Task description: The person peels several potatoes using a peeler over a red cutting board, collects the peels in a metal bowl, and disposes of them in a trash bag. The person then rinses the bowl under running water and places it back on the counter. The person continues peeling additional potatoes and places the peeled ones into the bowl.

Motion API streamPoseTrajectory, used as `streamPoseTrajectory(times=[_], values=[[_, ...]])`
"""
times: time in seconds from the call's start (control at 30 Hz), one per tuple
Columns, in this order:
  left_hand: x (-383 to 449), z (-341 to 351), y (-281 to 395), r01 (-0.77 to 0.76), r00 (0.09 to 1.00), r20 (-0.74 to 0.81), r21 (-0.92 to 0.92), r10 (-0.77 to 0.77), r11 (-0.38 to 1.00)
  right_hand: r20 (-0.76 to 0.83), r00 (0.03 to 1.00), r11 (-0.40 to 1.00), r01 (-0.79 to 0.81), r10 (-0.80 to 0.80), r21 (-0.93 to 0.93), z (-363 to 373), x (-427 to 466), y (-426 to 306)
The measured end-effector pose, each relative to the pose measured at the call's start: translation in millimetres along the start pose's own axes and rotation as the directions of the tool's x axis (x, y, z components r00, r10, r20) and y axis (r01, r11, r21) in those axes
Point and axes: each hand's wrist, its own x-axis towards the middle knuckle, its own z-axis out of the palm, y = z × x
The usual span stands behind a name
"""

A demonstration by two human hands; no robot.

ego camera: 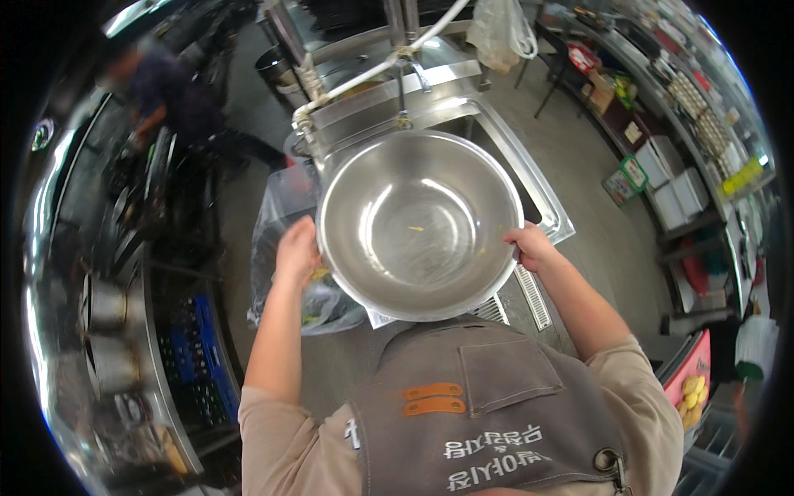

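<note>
A large round stainless steel bowl (422, 266) is held in front of my apron, over the near part of a steel sink (546, 217). My left hand (298, 251) grips its left rim, and my right hand (530, 247) grips the right rim with the thumb on the edge. A few small yellowish scraps lie inside the bowl, which otherwise shows bare, shiny metal. Beyond the bowl, a faucet (422, 77) stands at the sink's back edge. Below and left of the bowl is a clear plastic bag (273, 217) with greenish scraps in it, partly hidden by my left hand and forearm.
Another person (180, 99) leans over cooking equipment at the upper left. Steel pots (108, 304) stand on the left counter, with a blue crate (208, 347) beneath. Shelving with egg trays (701, 124) and white bins (657, 161) runs along the right. Floor drain grates (532, 297) lie below the sink.
</note>
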Motion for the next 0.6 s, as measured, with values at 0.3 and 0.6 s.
streamPoseTrajectory(times=[0.3, 0.6], values=[[296.1, 70.7, 20.3, -0.134, 0.861, -0.488, 0.058, 0.145, 0.989, -0.42, 0.906, 0.987, -0.105, 0.047, -0.118, -3.3, -5.4, -54.0], [309.1, 58.2, -1.6, 0.035, 0.984, 0.087, -0.949, 0.153, 0.312, -0.416, 0.908, 0.962, -0.15, 0.043, -0.227, 14.7, 43.0, -37.9]])
